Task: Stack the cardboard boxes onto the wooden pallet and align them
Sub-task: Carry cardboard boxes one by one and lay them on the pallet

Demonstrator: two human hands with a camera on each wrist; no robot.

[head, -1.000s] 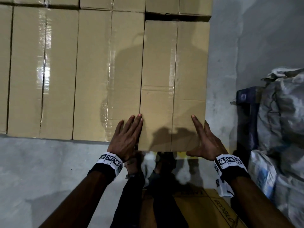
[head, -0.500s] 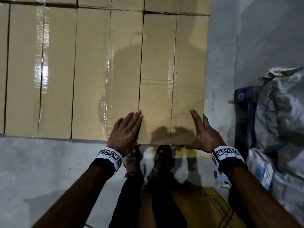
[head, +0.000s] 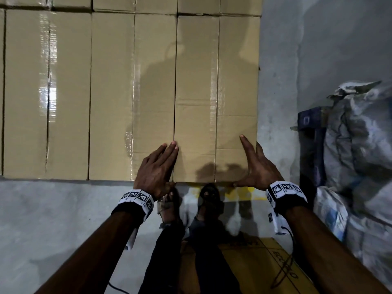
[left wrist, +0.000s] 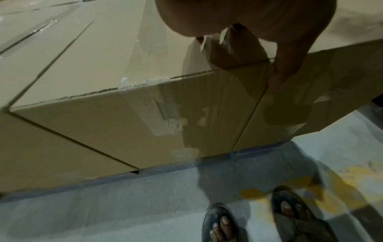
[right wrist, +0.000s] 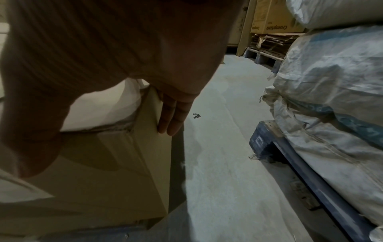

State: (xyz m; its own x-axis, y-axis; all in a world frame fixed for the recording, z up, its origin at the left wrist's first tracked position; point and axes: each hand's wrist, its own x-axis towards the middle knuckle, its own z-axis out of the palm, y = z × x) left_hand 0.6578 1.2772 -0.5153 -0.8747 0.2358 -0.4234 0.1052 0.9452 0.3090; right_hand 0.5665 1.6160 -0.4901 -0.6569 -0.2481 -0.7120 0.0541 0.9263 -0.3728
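While hands flank the box (head: 216, 98), "Crompton" carton (right wrist: 271, 16) stands behind.

The place is a warehouse or storeroom. Rows of sealed, taped cardboard boxes (head: 131, 92) sit packed edge to edge above a bare grey concrete floor (head: 53, 219) marked with worn yellow paint (left wrist: 342, 188). Bulging woven sacks (right wrist: 335, 91) are piled on a blue pallet (right wrist: 311, 176) beside them, and further printed cartons (right wrist: 275, 18) stand on another pallet behind.
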